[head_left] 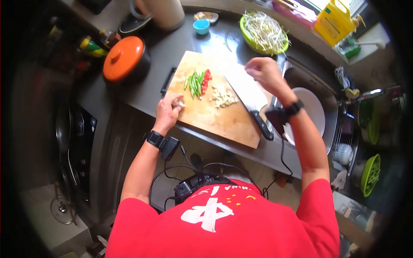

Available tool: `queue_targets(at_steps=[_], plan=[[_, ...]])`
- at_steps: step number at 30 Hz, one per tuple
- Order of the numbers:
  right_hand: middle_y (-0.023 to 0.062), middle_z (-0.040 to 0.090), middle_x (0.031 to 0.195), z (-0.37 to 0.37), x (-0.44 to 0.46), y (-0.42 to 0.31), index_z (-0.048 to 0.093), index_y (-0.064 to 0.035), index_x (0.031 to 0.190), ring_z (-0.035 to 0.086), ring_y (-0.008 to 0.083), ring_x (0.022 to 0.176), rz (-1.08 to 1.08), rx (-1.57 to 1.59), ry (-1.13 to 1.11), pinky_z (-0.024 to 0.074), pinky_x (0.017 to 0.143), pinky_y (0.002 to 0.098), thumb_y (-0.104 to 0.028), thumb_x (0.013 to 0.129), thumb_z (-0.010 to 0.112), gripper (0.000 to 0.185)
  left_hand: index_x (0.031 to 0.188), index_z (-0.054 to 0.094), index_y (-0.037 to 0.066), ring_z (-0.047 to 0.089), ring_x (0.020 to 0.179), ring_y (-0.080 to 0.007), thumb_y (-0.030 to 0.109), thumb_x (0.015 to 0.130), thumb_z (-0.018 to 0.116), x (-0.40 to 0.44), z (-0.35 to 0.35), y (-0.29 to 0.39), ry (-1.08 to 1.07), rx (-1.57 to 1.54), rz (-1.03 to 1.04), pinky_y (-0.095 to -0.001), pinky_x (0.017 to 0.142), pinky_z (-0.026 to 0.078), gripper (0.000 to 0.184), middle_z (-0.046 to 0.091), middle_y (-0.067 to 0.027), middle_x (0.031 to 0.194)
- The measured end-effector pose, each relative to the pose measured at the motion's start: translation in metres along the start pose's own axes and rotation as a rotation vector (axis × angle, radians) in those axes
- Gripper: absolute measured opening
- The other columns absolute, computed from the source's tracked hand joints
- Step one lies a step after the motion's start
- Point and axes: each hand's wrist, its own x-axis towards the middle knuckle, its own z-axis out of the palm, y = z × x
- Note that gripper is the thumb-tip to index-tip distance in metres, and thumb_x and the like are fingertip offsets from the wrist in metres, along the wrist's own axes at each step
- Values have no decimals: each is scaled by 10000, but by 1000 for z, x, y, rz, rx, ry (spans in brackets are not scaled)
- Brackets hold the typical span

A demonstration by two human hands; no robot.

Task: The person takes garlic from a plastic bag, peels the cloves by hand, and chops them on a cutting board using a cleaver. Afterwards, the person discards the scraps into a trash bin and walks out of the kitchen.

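Observation:
On a wooden cutting board (202,118) lie sliced green peppers (195,84), chopped red peppers (205,81) and chopped pale pieces (223,97). A cleaver (246,87) with a black handle rests on the board's right part, its handle toward me. My left hand (168,112) is at the board's left edge, its fingers closed around a small pale piece that I cannot identify. My right hand (263,73) is raised near the board's upper right, beyond the cleaver, with its fingers pinched together; whatever they hold, if anything, is too small to name.
A green basket of bean sprouts (264,33) stands behind the board, near a small blue bowl (201,26). An orange-lidded pot (124,59) is at the left. The sink (329,103) holds a white basin (310,112) at the right.

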Motion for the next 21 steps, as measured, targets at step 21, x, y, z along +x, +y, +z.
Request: queue_targets(at_steps=[21], plan=[[308,641,971,106,156,69,652,61,918,629,453,959,26,-534,-29,515,848,494,-27,824,478,216,1019,664,36,607,727,-266,60,699,691,3,-4,1,-10,-75,27,-338,757,487,322,647,-122,948]])
